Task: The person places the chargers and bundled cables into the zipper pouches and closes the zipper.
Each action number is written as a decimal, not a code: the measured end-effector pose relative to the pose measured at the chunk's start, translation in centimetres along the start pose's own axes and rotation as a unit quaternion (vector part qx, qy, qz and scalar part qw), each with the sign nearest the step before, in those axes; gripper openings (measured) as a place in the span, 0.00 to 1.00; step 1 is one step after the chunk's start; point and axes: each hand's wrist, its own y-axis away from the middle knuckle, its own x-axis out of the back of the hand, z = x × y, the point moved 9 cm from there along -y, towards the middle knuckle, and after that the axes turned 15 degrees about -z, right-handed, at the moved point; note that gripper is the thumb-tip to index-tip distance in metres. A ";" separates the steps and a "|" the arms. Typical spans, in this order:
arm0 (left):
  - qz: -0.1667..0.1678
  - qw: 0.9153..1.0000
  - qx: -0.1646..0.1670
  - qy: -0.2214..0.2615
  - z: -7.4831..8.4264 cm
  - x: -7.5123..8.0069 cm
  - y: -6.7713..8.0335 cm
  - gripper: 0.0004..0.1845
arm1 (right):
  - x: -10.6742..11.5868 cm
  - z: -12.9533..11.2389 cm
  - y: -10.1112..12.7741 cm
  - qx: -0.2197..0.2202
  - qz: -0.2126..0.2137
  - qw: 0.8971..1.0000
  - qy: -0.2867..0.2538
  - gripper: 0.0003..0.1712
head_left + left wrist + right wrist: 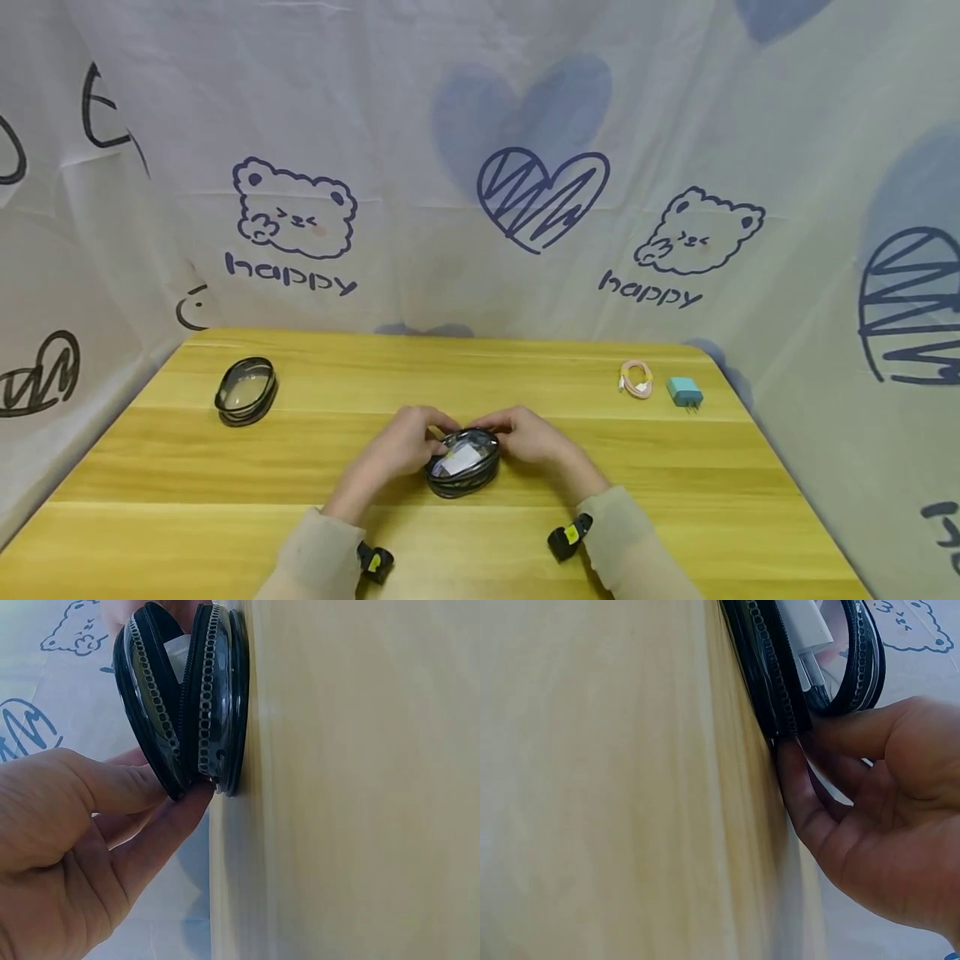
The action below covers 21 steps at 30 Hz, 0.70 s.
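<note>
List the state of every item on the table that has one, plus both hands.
Zip pouch: unzipped, partly open, white item inside, resting on the table.
Second pouch: lying flat at far left, untouched; zip state unclear.
Pink cable: coiled, unplugged.
Teal charger: unplugged, lying beside the cable.
Left hand: fingers gripping the zip pouch's edge.
Right hand: fingers gripping the opposite edge.

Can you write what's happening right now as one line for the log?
left hand: holds round black zip pouch | right hand: holds same pouch | pouch: zip open, on wooden table | white charger inside
</note>
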 end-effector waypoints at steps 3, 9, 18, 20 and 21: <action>0.003 1.000 -0.001 0.000 0.0 -0.2 0.1 0.17 | 0.0 0.1 0.0 0.001 0.011 1.000 0.004 0.24; 0.004 1.000 -0.008 -0.004 0.0 -0.3 0.1 0.17 | 0.2 0.4 0.0 0.006 0.042 0.999 0.025 0.16; -0.007 0.999 -0.017 -0.039 1.0 -0.4 0.1 0.18 | 0.5 0.3 0.2 -0.003 0.063 0.997 0.041 0.11; -0.012 0.998 -0.025 -0.048 1.5 -0.5 0.1 0.18 | 0.6 0.2 0.3 -0.006 0.067 0.997 0.044 0.11; -0.014 0.998 -0.026 -0.052 1.6 -0.5 0.2 0.18 | 0.7 0.2 0.3 -0.009 0.069 0.997 0.045 0.11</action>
